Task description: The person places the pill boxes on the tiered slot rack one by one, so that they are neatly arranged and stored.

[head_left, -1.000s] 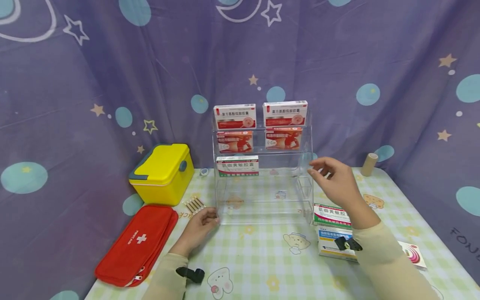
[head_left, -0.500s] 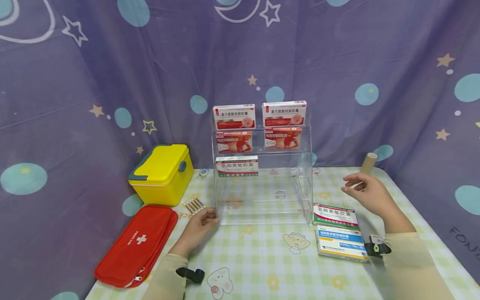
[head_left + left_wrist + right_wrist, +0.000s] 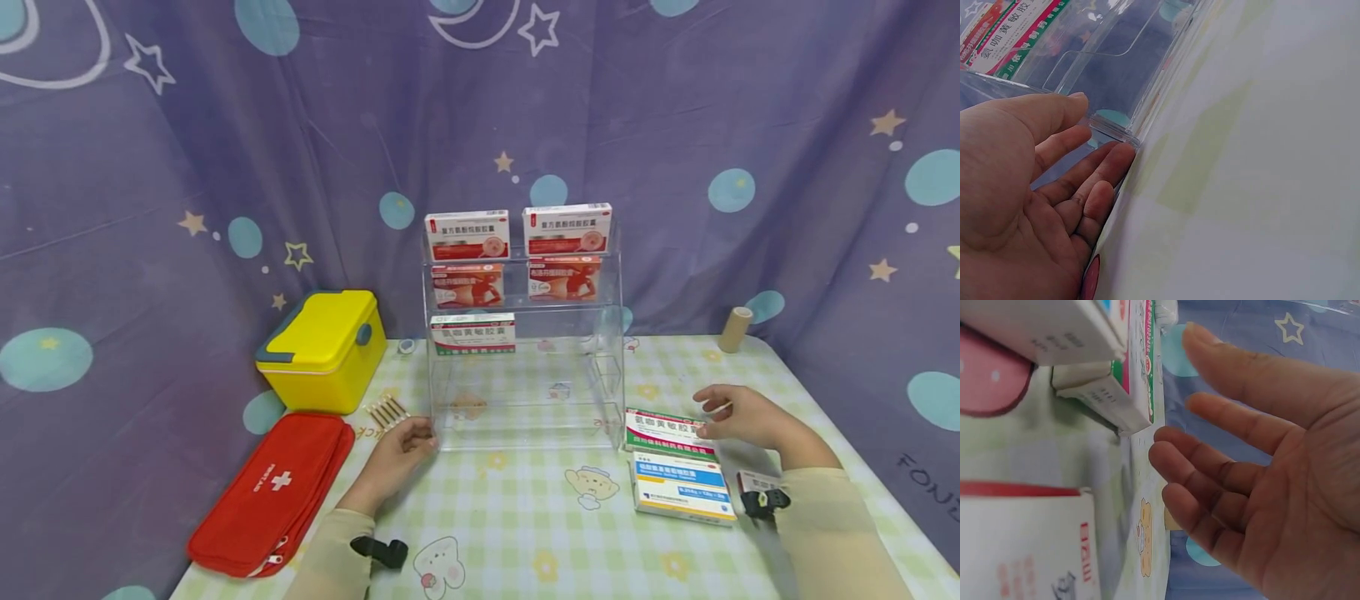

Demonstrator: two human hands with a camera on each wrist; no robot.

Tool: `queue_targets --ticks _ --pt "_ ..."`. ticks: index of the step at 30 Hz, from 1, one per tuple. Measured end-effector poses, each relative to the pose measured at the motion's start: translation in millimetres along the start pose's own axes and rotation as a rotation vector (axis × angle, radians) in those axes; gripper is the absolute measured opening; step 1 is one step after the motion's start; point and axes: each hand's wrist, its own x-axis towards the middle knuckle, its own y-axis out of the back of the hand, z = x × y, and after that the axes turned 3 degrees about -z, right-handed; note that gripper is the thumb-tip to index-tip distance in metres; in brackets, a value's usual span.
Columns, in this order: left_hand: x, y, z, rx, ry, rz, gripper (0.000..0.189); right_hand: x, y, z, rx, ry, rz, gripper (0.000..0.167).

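Observation:
My left hand [image 3: 396,457] rests at the front left corner of a clear acrylic display rack [image 3: 525,437]. In the left wrist view its relaxed fingertips meet the rack's bottom corner, thumb apart. My right hand [image 3: 742,417], empty and with loosely bent fingers, hovers at the right end of a green, white and red medicine box [image 3: 663,432] lying on the table. Its thumb overlaps that box in the head view. Just in front lies a blue and white medicine box [image 3: 682,487]. A matching green and white box [image 3: 474,335] stands on the rack's third tier, at left.
Red and white boxes [image 3: 567,231] fill the rack's top tier, orange boxes [image 3: 564,279] the second. At left are a yellow case [image 3: 330,350], a red first-aid pouch [image 3: 273,492] and cotton swabs [image 3: 386,411]. A tan roll [image 3: 735,329] stands at the back right.
My right hand has moved from beside the rack's right side, rightward and then down to the green, white and red medicine box. My left hand has stayed at the rack's corner.

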Motion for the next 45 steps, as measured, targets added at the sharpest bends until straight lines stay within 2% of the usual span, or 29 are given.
queue_targets --ticks 7,12,19,25,32,45 --pt "-0.8 -0.1 1.0 -0.007 0.010 0.002 0.037 1.3 -3.2 2.7 -0.041 -0.046 -0.041 0.069" --pt "-0.3 -0.1 1.3 -0.006 0.006 0.002 0.037 2.6 -4.2 1.7 -0.073 -0.058 -0.033 0.068" --pt "-1.9 -4.2 8.4 0.002 0.017 0.044 0.036 0.6 -4.6 -1.4 -0.115 -0.024 -0.019 0.058" --pt "-0.7 -0.5 2.3 0.007 0.019 0.011 0.036 0.3 -4.6 -0.9 -0.144 -0.004 -0.021 0.055" --pt "-0.3 0.6 2.2 0.008 0.025 -0.004 0.038 -2.6 -7.1 -0.7 -0.143 -0.014 -0.008 0.064" --pt "0.9 0.4 2.5 0.001 0.028 0.001 0.037 -1.0 -8.8 1.1 -0.176 0.009 0.014 0.053"
